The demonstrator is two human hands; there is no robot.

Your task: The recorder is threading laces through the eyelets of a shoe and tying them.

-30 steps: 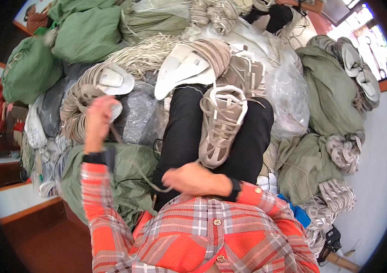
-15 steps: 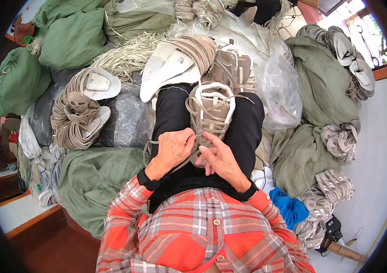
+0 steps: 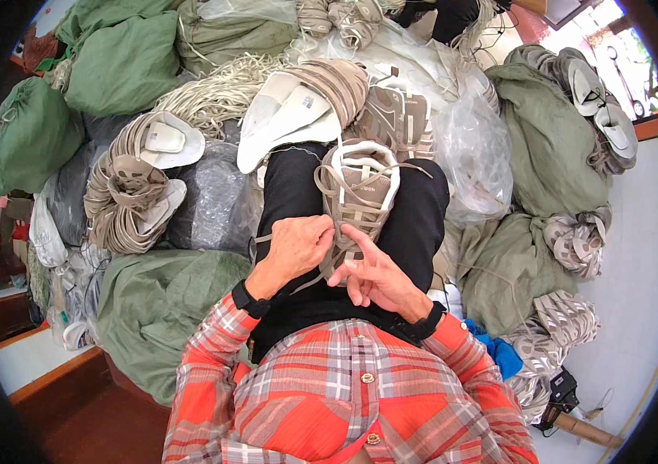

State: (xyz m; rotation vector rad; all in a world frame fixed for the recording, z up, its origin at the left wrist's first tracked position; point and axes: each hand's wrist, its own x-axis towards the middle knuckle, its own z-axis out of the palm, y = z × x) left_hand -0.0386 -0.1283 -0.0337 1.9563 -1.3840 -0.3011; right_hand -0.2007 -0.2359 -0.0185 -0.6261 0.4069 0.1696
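A brown and white shoe upper (image 3: pixel 359 193) lies lengthwise between my thighs, tan lacing crossing its front. My left hand (image 3: pixel 292 249) is closed at its lower left side, fingertips pinched on a tan shoelace (image 3: pixel 309 283). One lace length hangs loose left of that hand; another trails below it. At the upper's lower right, my right hand (image 3: pixel 373 272) has its index finger stretched against the lacing. Its other fingers are apart and partly bent, and I see nothing held in them. The upper's toe end is partly hidden by both hands.
A stack of uppers with white linings (image 3: pixel 306 104) rests at my knees, beside another brown upper (image 3: pixel 394 116). Tan laces (image 3: pixel 217 97) lie heaped behind. Bundled uppers (image 3: pixel 132 185) sit left. Green cloth sacks (image 3: pixel 549 143) and a clear plastic bag (image 3: pixel 472 155) stand right.
My right hand has shifted slightly left, its index finger still at the lacing. The left hand has barely moved and keeps its pinch. The upper stays in place.
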